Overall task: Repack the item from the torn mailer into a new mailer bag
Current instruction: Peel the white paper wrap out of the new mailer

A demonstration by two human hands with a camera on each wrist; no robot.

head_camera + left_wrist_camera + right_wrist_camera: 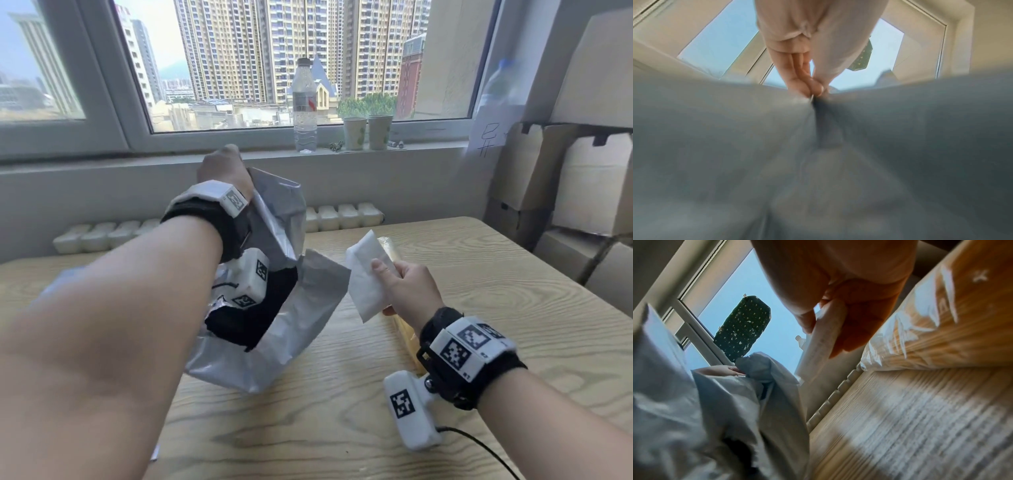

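My left hand (222, 166) is raised above the table and pinches the top edge of the torn grey mailer (291, 329). The mailer hangs down to the tabletop, ripped open along its front, with a black inside showing. In the left wrist view the left hand (816, 92) pinches the grey mailer (735, 146) between thumb and fingers. My right hand (394, 279) holds a flat white packet (364, 281) to the right of the mailer, clear of it. In the right wrist view the right hand (824, 335) grips the white packet (818, 355), with the mailer (715, 402) to its left.
A clear-wrapped yellowish bundle (407, 337) lies on the wooden table (496, 325) under my right hand. A pale sheet (65, 279) shows partly under my left forearm. A water bottle (305, 106) and two paper cups (368, 132) stand on the windowsill. Cardboard boxes (582, 178) are stacked at the right.
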